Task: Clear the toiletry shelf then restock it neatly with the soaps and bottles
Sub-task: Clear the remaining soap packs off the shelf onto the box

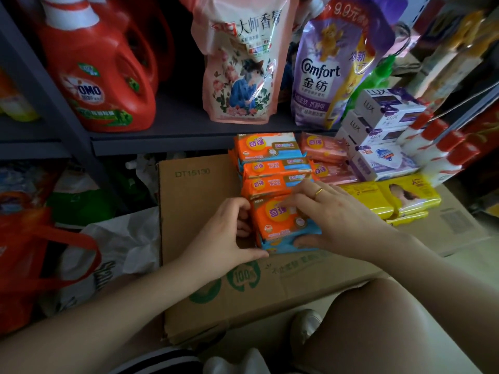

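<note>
An orange-and-blue soap pack lies on a flattened cardboard box at the front of a row of like packs. My left hand grips its left end, thumb under the near corner. My right hand holds its right side, fingers across the top and thumb on the near blue edge. Behind lie pink soap packs, yellow packs, white Lux boxes and a Safeguard box. On the shelf stand a red OMO bottle, a pink pouch and a purple Comfort pouch.
Red-capped white bottles lean in a row at the right. A red bag and white plastic bag sit at the left under the shelf. My knee is at the lower right.
</note>
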{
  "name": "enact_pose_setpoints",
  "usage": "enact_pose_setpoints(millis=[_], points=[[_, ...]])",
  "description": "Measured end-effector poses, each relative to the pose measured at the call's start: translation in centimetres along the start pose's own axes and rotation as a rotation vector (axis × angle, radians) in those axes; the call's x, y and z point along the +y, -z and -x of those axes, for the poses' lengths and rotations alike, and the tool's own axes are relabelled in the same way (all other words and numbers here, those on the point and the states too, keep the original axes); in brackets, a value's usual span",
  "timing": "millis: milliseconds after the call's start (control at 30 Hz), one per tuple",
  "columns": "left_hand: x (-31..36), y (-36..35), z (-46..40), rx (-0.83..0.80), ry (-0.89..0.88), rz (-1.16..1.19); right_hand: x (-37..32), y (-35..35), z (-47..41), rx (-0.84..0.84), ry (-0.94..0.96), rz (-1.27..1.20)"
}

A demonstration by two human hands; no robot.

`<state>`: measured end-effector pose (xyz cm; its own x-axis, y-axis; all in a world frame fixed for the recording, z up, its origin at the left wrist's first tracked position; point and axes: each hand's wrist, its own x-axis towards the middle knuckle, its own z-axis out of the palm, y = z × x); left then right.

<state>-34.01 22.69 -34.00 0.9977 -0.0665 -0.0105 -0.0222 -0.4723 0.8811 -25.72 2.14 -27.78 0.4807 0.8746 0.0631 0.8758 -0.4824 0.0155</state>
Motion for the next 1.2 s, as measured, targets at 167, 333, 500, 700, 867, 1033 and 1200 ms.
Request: enact_pose_setpoints(millis=[167,333,500,700,867,1033,1200], points=[[3.5,6.0,-1.9,0.080,-0.266,-0.276,1.5,4.8,-2.6,0.234,-0.005,-0.259],[11.1,14.4,-7.5,0.551,-0.774,-0.646,3.8,11.6,-8.5,0.504,0.009,-0.153],[19.1,22.7,-13.1,0.911,-0.857,-1.077,5.7,18.7,-14.1,0.824,0.014,-0.035],[20.0,28.0,-17.1,0.859,-0.668,-1.287,9.2,24.6,-21.0,0.834,-0.126,-0.157],[17.8,30.8,-18.9,0.881,-0.662,-1.293,13.6,27.3,-29.4,0.473,-0.274,-0.098],[17.3,30.8,-19.1,0.909,-0.770,-1.196,16.9,27.4,-37.8,0.282,-0.310,0.045],[16.9,31.0,-19.4,0.920,-0.774,-1.185,19.0,27.6,-42.6,0.121,-0.304,0.184]])
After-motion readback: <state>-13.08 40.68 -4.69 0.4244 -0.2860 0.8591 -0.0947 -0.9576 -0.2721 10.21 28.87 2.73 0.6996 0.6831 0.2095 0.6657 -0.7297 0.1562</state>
